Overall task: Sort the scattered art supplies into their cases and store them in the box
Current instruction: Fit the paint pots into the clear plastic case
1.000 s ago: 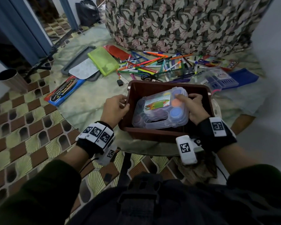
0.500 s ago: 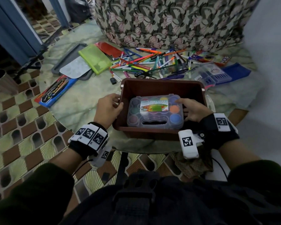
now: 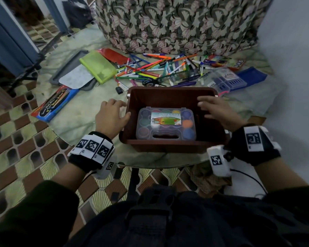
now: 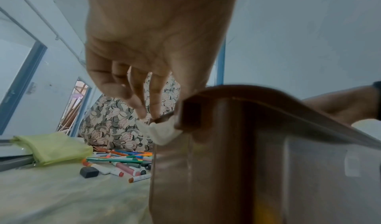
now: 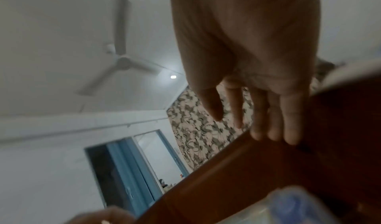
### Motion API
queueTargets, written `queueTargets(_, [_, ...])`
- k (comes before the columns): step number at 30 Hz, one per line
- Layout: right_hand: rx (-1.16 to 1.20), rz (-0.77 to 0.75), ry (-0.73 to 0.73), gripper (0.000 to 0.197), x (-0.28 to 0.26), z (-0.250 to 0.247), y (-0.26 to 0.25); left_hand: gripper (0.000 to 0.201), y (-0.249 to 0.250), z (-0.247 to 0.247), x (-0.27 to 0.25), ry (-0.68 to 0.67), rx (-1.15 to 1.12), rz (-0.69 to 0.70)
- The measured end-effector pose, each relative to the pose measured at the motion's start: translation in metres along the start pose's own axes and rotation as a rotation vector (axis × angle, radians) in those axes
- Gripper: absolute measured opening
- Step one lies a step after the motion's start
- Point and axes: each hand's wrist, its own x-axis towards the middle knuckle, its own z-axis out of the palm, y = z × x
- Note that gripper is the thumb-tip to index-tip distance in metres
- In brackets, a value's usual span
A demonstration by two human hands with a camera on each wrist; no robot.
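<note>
Left hand [image 3: 111, 116]: fingers [image 4: 144, 103] relaxed and slightly spread, holding nothing, tips just at the far-left corner rim of the box [image 3: 171, 147], beside a white clip [image 4: 163, 134] on that corner; thumb lay against the box's left wall. Right hand [image 3: 217, 111]: fingers [image 5: 288, 121] straight and close together, holding nothing, poised over the right side of the box interior, whether touching the wall could not be told. Box: dark brown moulded plastic, rectangular, rounded corners, rolled rim, open top, standing at the near edge of a pale green marbled table [image 3: 75, 120]. Inside it, flat on the bottom toward the near wall: paint case [image 3: 166, 123], clear plastic, rounded rectangle with a cut-out handle slot at its near edge, round colour pots visible through the lid, printed label on top. Beyond the box, across the far half of the table: loose heap of markers and pens [image 3: 161, 70], slim plastic barrels in many colours, lying crosswise over one another; black-handled scissors [image 3: 151, 82] at the heap's near edge; a small black eraser-like block [image 3: 119, 90] to the near left. Far left: lime-green mesh pouch [image 3: 97, 68], soft and flat, overlapping a red folder [image 3: 112, 55] and a grey tray [image 3: 68, 68] with a silvery sheet on it. Left: blue flat pencil pack [image 3: 56, 103], glossy card. Far right: translucent ribbed case [image 3: 223, 80] and a blue plastic lid [image 3: 251, 75]. Behind all: floral-patterned cloth [image 3: 177, 24] draped over furniture. Floor of brown and yellow patterned tiles [image 3: 16, 139].
</note>
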Motion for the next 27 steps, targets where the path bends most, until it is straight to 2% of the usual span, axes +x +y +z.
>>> queueTargets(2, [-0.265, -0.264, 0.159, 0.034, -0.007, -0.013, 0.007, 0.046, 0.0, 0.001, 0.001, -0.016, -0.037, -0.011])
queueTargets(3, [-0.39, -0.344, 0.225, 0.036, -0.01, -0.017, 0.013, 0.051, -0.001, 0.003, 0.002, -0.026, -0.097, -0.027])
queueTargets(4, [-0.493, -0.381, 0.267, 0.039, -0.013, -0.019, 0.021, 0.055, -0.001, 0.005, 0.003, -0.043, -0.155, -0.045])
queueTargets(6, [-0.581, -0.347, 0.283, 0.049, -0.017, -0.019, 0.04, 0.06, 0.0, 0.01, 0.008, -0.098, -0.248, -0.074])
queueTargets(9, [-0.492, -0.276, 0.26, 0.062, -0.022, -0.012, 0.058, 0.066, 0.003, 0.02, 0.013, -0.174, -0.354, -0.123])
queueTargets(11, [-0.423, -0.276, 0.28, 0.063, -0.021, -0.01, 0.063, 0.068, 0.003, 0.025, 0.014, -0.18, -0.4, -0.147])
queueTargets(18, [-0.278, -0.257, 0.291, 0.059, -0.008, -0.014, 0.06, 0.065, 0.002, 0.028, 0.013, -0.065, -0.44, -0.107])
queueTargets(23, [-0.174, -0.239, 0.247, 0.059, -0.003, -0.01, 0.055, 0.044, -0.005, 0.025, 0.009, 0.054, -0.554, -0.268])
queueTargets(27, [-0.096, -0.236, 0.244, 0.059, 0.005, 0.009, 0.042, 0.043, -0.026, 0.008, 0.009, 0.067, -0.537, -0.308])
